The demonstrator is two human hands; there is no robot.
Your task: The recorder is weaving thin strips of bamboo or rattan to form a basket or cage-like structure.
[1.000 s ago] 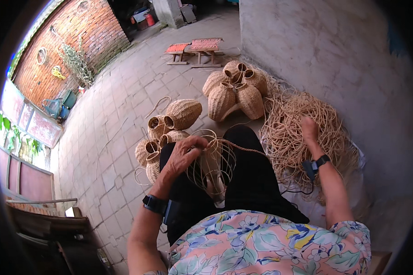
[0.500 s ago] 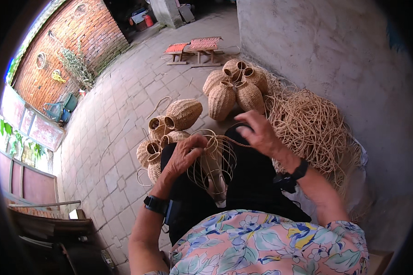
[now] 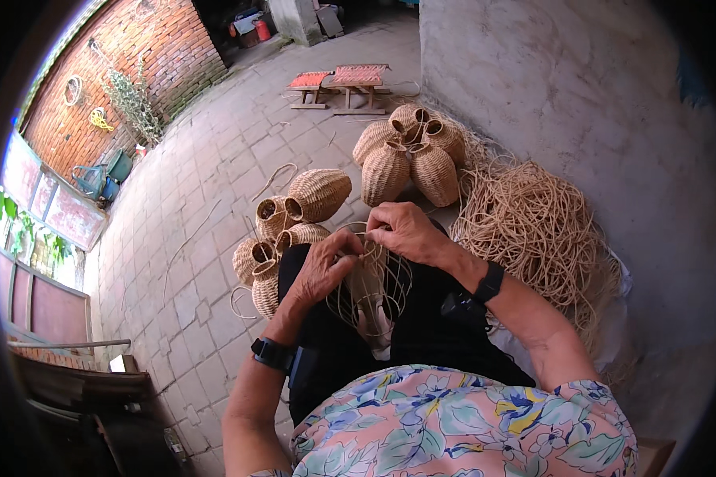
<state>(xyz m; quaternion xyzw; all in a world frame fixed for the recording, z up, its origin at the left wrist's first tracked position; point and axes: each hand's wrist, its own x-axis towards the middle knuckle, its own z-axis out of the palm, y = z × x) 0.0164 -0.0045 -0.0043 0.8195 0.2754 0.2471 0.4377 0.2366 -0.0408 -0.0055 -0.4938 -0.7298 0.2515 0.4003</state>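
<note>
While the left hand (image 3: 324,266) pinches the rim of a pale, see-through basket frame (image 3: 387,278) between the knees (image 3: 296,256), the right hand (image 3: 406,230) bends over it, its grip unclear. Beyond spreads grey paving (image 3: 235,208), then a brick wall (image 3: 163,48).

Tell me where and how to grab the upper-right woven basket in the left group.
Probably best around the wide belly of the woven basket, coming from the upper right: it lies on its side with its mouth toward the neighbouring baskets and its rounded end facing away.
</note>
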